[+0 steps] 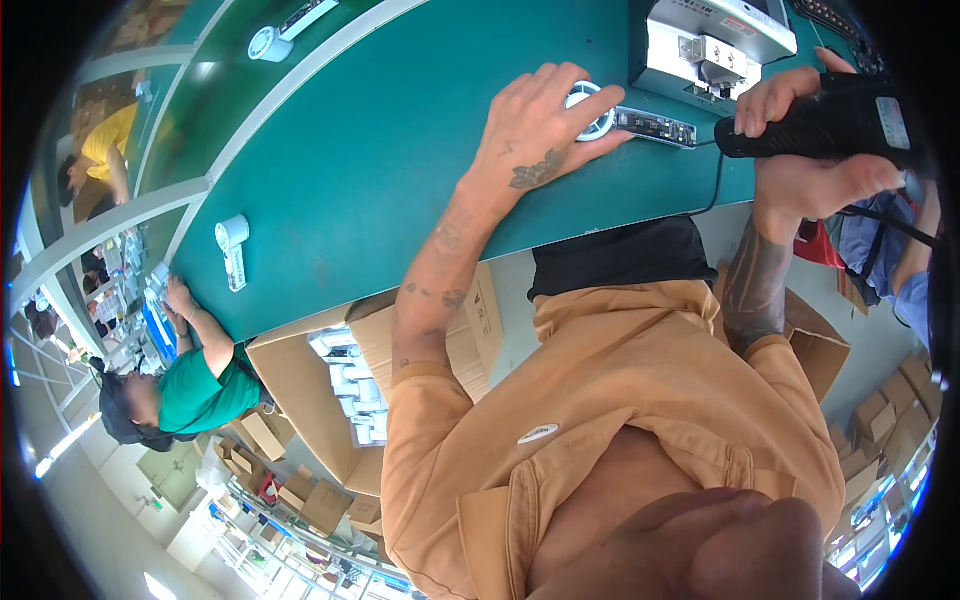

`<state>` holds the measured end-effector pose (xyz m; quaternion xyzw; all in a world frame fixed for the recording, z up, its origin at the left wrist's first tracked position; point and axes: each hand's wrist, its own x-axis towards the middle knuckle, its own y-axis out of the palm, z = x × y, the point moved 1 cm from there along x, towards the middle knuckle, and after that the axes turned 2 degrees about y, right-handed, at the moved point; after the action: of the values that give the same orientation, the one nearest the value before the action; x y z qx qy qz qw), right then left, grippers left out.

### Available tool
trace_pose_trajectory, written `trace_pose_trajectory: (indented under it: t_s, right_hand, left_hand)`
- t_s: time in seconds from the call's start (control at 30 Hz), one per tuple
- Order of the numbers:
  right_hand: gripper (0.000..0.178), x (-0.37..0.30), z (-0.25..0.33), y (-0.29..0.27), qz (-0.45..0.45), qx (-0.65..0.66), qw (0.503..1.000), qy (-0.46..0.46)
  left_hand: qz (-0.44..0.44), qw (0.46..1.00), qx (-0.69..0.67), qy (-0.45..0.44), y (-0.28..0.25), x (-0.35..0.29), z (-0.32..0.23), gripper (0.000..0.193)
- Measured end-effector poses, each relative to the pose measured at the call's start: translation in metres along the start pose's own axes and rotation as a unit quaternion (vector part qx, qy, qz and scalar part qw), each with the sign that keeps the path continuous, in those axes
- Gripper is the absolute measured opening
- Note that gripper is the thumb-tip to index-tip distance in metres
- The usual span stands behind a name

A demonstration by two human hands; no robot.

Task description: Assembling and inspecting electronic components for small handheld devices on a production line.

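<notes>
My left hand (540,125) is closed around the round white head of a small device (597,112), which looks like a handheld fan housing. Its narrow handle points right and lies open, showing a circuit board (655,127). In my right hand (790,170) is a black electric screwdriver (820,125), held sideways with the fingers wrapped over it. The thin tip of the tool points left and meets the right end of the handle, or lies very near it; I cannot tell whether they touch.
A silver metal machine (715,50) stands at the back right of the green table (380,170). Another white device (232,240) lies at the left. Below the table edge, a cardboard box (290,370) holds several white parts. A co-worker in green (205,395) sits at left; a black cable (722,185) hangs near my right hand.
</notes>
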<state>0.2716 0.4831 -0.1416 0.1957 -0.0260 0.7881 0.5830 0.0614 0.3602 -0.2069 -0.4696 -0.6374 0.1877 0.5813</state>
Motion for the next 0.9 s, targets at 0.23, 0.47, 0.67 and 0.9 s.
trace_pose_trajectory:
  t_s: [0.23,0.47,0.67,0.9]
  right_hand:
    - [0.121,0.015,-0.015,-0.037,0.140,0.214,0.966,-0.026]
    - [0.122,0.012,-0.010,-0.036,0.135,0.228,0.964,-0.012]
    - [0.121,0.009,-0.009,-0.038,0.130,0.231,0.964,0.005]
    - [0.123,0.006,-0.015,-0.040,0.215,0.203,0.955,-0.024]
  left_hand:
    - [0.000,1.000,-0.007,0.002,0.004,0.003,0.001,0.035]
    - [0.001,1.000,-0.015,-0.010,0.003,0.002,0.001,0.036]
    - [0.010,1.000,-0.012,0.000,0.004,0.003,0.002,0.037]
    - [0.008,0.999,-0.033,-0.013,0.003,0.001,0.003,0.040]
